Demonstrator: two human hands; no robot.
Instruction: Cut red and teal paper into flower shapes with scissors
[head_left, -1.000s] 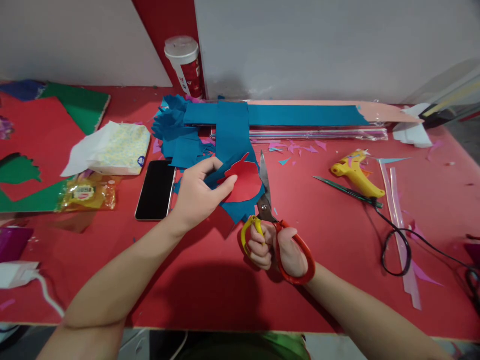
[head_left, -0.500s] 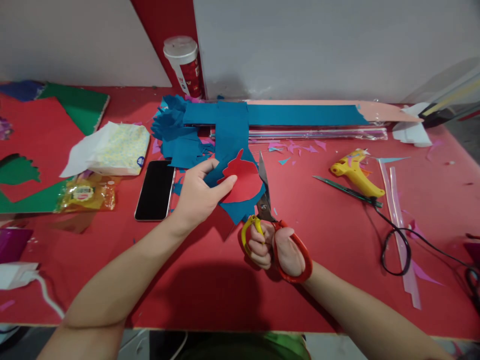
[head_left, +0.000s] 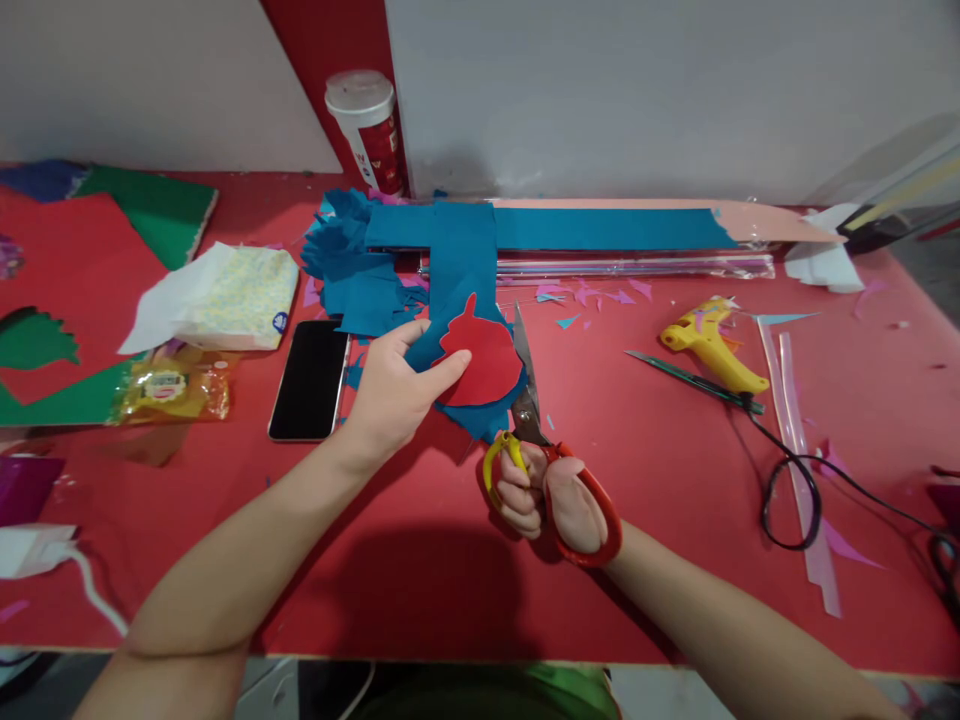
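My left hand pinches a red paper shape together with the blue paper beneath it, just above the red table. My right hand grips scissors with one yellow and one red handle loop. The blades point away from me and run along the right edge of the red shape, cutting into the blue paper. A pile of blue paper pieces lies behind my left hand.
A black phone lies left of my left hand, with a tissue pack and a snack wrapper beyond. A lidded cup stands at the wall. A yellow glue gun with black cord lies right.
My left hand has turned the red and blue paper slightly and lifted it away from me. The scissors have shifted a little left and forward along the shape's edge.
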